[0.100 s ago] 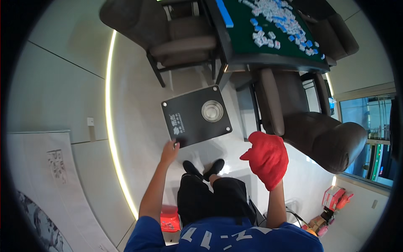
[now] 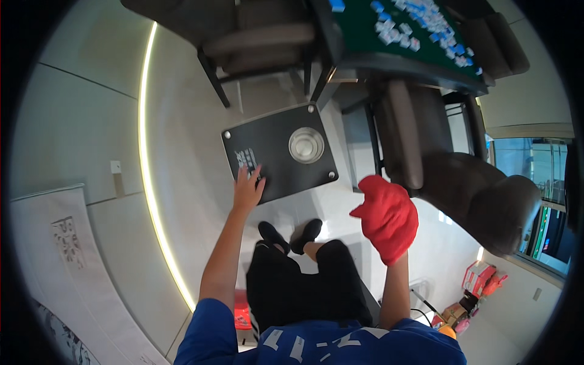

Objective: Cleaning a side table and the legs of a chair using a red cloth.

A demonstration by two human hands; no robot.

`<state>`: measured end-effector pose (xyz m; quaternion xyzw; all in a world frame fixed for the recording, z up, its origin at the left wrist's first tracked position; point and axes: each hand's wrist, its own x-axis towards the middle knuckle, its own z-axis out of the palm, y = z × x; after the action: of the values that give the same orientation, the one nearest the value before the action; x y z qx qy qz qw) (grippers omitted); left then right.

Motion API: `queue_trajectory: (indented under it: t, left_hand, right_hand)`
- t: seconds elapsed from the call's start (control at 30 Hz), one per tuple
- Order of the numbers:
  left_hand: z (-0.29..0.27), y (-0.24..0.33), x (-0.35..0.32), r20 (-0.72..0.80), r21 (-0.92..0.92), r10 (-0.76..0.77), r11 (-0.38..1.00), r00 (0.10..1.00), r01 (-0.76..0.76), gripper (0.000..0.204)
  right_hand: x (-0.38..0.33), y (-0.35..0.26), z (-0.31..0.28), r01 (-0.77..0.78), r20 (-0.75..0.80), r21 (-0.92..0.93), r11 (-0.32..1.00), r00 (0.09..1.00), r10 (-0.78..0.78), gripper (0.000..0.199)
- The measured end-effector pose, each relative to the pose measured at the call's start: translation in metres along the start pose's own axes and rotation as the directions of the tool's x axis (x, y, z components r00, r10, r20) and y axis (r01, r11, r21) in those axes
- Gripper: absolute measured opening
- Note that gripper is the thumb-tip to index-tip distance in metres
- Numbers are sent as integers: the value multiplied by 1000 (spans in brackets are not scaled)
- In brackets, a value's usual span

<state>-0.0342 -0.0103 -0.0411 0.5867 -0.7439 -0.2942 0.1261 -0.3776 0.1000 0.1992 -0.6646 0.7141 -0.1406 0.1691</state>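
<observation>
My left hand (image 2: 247, 188) reaches forward with fingers spread and rests on the near left edge of a small black side table (image 2: 274, 152). That table has a round silver cup holder (image 2: 306, 145) and a white printed panel near my fingers. My right hand (image 2: 389, 219) is wrapped in a red cloth, held up in the air to the right of the side table, below a brown armchair. The fingers are hidden by the cloth.
A green-topped game table (image 2: 413, 45) with several white and blue tiles stands ahead. Brown armchairs (image 2: 462, 182) (image 2: 255, 36) flank it. My black shoes (image 2: 289, 234) are on the pale floor. A lit strip (image 2: 149, 170) curves along the left. Red items (image 2: 480, 283) lie at lower right.
My left hand has slid a little further onto the black side table. My right hand with the red cloth stays about where it was.
</observation>
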Motion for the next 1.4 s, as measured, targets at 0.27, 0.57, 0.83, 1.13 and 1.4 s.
queue_trajectory:
  t: [0.27, 0.57, 0.83, 1.13, 1.4]
  left_hand:
    - [105, -18, 108, -8, 389, 114, 916, 993, -102, 60]
    - [138, -38, 106, -127, 529, 273, 832, 954, -167, 61]
    - [135, -36, 99, -94, 525, 246, 835, 965, -162, 59]
    - [131, -28, 103, -102, 496, 244, 853, 964, -163, 62]
    - [148, 40, 122, 63, 519, 611, 656, 789, -549, 59]
  right_hand:
    - [39, 130, 195, 199, -270, -6, 980, 943, -194, 47]
    - [55, 218, 354, -33, -544, -78, 996, 839, -15, 36]
    - [65, 226, 380, 120, -638, -141, 983, 748, -183, 15]
    - [68, 222, 399, 347, -751, 358, 867, 659, 46, 20]
    - [47, 255, 440, 272, -117, 750, -603, 952, 283, 28]
